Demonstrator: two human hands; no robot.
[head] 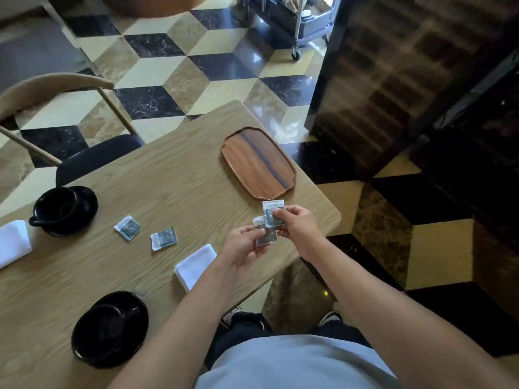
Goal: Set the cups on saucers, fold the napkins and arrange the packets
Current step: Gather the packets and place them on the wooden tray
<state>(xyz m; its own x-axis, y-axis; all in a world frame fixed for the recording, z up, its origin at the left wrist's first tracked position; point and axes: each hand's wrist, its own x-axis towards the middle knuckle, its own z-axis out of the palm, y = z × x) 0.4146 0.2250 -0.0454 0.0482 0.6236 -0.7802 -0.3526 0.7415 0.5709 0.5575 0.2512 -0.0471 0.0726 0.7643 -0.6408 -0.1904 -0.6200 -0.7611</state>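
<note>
Over table [174,175], both hands [269,234] pinch packets [270,220].

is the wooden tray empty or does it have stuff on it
Empty: the wooden tray shows only bare wood grain, rim to rim.

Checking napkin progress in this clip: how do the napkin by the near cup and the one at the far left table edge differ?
The near napkin lies fully in view, set diagonally beside the left hand; the far-left napkin is cut off by the frame edge. The near one lies apart from its cup, while the far-left one sits close beside the far cup. Both are white, folded, flat on the table.
</note>
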